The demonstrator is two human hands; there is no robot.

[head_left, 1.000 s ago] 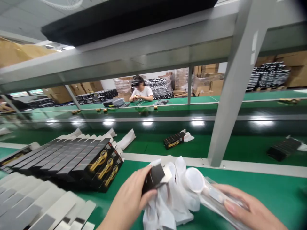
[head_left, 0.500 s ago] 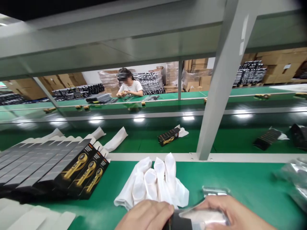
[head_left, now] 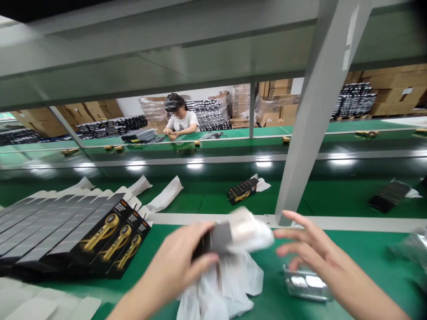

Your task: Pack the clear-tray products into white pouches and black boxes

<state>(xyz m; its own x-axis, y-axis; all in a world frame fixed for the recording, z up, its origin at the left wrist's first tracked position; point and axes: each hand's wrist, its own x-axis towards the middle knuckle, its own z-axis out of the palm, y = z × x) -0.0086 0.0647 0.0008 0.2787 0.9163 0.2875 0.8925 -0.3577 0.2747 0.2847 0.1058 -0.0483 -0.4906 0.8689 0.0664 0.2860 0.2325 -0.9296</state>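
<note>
My left hand (head_left: 176, 251) is wrapped round a small dark carton (head_left: 220, 236), held tilted above the green table. Out of the carton's right end sticks a white-wrapped item (head_left: 251, 231), blurred by motion. Just to its right, my right hand (head_left: 310, 249) has its fingers spread and holds nothing. Below that hand, partly covered by it, a clear plastic piece (head_left: 305, 288) lies on the table. Several white soft pouches (head_left: 230, 284) are bunched beneath the carton, their upper ends hidden by it.
Black cartons printed with a gold shower head (head_left: 103, 235) stand in a row at left. Pale flaps (head_left: 50, 304) fill the lower left. Ahead, a carton (head_left: 243, 190) and a darker one (head_left: 388, 195) lie beyond the rail. A grey post (head_left: 305, 124) rises there. A co-worker (head_left: 182, 120) sits opposite.
My left hand has lifted the carton up and forward over the pouches. My right hand has come off the wrapped item and opened. The carton at far right has shifted rightward.
</note>
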